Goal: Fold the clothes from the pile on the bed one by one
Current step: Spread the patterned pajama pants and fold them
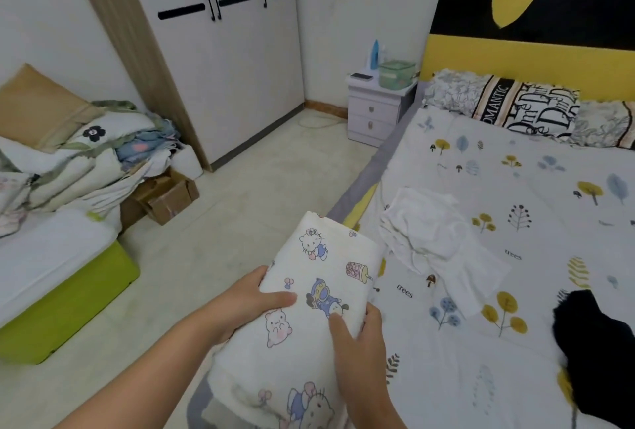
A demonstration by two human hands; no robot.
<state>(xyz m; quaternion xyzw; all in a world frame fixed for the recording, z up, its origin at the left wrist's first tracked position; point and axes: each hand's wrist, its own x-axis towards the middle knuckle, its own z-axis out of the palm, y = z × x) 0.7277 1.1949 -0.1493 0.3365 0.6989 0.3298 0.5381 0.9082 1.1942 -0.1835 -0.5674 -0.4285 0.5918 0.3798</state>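
Observation:
A folded white garment with cartoon prints (319,277) is held up over the bed's left edge. My left hand (247,301) grips its left side with the thumb on top. On its right side, my right hand (357,339) grips it, thumb across the print. A crumpled white garment (433,239) lies on the bed sheet (515,188) just right of the folded piece. A black garment (598,353) lies at the bed's near right.
Pillows (525,109) line the yellow and black headboard (529,33). A white nightstand (378,109) stands left of the bed and a wardrobe (223,61) behind. At the left, a heap of bedding (79,160) sits on a green-based couch (65,308), beside cardboard boxes (165,195).

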